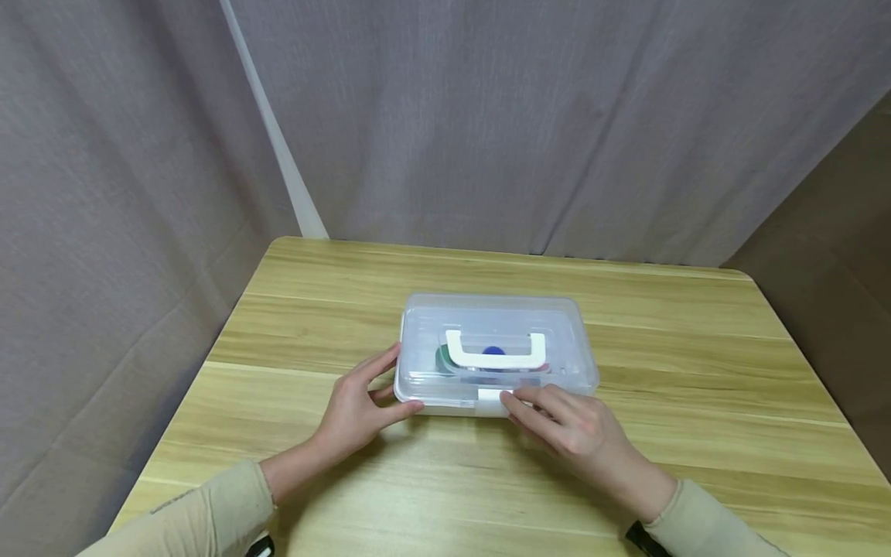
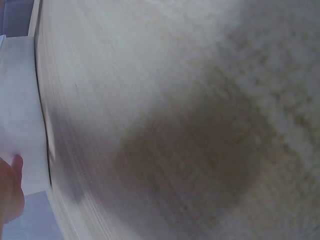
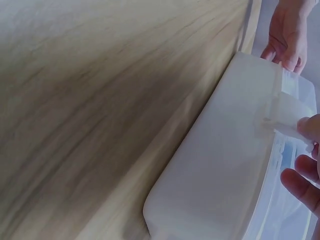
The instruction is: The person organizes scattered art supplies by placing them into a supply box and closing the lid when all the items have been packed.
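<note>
A plastic box with a clear lid (image 1: 501, 309) and a white base (image 3: 210, 160) sits on the wooden table. On its lid is a white carry handle (image 1: 496, 361). My left hand (image 1: 353, 404) grips the box's left end, thumb at the front corner and fingers along the side. At the front middle, my right hand (image 1: 581, 427) pinches the white latch (image 1: 490, 395). The right wrist view shows the thumb at the edge of this latch. Through the lid show a green item (image 1: 443, 359) and a round blue item (image 1: 493, 350), both blurred.
The wooden table (image 1: 292, 309) stretches around the box on all sides. A grey curtain (image 1: 473, 124) hangs behind its far edge, and a brown panel (image 1: 835, 255) stands at the right.
</note>
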`<state>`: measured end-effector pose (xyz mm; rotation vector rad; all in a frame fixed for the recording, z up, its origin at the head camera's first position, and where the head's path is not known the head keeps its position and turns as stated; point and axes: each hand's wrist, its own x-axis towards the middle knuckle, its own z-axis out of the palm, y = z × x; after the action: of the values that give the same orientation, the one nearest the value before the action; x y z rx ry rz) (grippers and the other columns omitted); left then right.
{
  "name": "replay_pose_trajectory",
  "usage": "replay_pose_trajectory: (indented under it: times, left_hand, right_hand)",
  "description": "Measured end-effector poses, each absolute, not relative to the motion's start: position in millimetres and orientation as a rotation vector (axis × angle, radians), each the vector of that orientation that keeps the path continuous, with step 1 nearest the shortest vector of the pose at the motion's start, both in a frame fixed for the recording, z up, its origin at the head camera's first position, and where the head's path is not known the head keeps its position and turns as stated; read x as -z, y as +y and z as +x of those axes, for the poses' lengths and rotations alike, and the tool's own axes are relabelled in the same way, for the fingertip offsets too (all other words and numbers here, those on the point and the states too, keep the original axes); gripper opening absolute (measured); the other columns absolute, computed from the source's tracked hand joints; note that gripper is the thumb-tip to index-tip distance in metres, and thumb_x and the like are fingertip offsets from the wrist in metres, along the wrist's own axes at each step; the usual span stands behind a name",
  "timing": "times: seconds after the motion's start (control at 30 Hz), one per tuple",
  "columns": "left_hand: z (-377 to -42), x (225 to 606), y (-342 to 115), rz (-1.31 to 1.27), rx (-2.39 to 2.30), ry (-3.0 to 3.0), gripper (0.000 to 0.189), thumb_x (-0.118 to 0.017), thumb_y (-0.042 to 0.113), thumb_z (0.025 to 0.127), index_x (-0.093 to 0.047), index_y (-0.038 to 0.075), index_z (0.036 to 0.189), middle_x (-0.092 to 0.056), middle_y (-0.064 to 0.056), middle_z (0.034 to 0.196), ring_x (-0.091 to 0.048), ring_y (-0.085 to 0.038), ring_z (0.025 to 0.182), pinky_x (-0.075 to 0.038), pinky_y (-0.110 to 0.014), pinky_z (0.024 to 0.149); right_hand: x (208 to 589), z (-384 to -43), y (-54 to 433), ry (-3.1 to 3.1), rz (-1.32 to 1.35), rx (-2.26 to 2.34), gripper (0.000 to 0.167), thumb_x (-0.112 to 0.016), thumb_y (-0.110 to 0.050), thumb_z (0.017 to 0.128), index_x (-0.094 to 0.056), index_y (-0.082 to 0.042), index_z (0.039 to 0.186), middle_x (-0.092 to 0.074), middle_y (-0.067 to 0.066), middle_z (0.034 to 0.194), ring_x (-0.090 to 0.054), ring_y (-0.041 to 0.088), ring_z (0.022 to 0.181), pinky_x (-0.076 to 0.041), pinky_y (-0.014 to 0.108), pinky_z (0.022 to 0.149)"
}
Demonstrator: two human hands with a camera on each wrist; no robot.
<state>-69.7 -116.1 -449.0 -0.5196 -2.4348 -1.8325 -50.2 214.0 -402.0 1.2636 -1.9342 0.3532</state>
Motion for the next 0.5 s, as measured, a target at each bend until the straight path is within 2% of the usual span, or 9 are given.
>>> replay_pose_trajectory:
  times: [0.2,0.5]
  left_hand:
    - [-69.7,449.1,-116.8,-0.518,1.833,-2.439,0.091,-0.096,0.004,0.077,-0.051,-0.001,0.155,-0.056,-0.018,0.156,-0.056,-0.036,0.141,-0.059,-0.027,0.099]
    - [-68.8,448.7,-116.4,-0.537,1.818,-2.426,0.092,-0.097,0.003,0.075,-0.051,-0.003,0.155,-0.055,-0.02,0.155,-0.056,-0.039,0.141,-0.059,-0.027,0.098]
  right_hand:
    - [402.7,-52.3,212.5,-1.915,1.281,-0.374,0.03,-0.056,-0.019,0.113,-0.08,-0.001,0.118,-0.076,0.008,0.098,-0.074,0.022,0.078,-0.065,0.035,0.059]
    - [411.0,-53.3,212.7,-1.925,1.304,-0.349,0.032,-0.055,-0.019,0.114,-0.08,-0.001,0.116,-0.076,0.007,0.097,-0.075,0.024,0.081,-0.067,0.037,0.067]
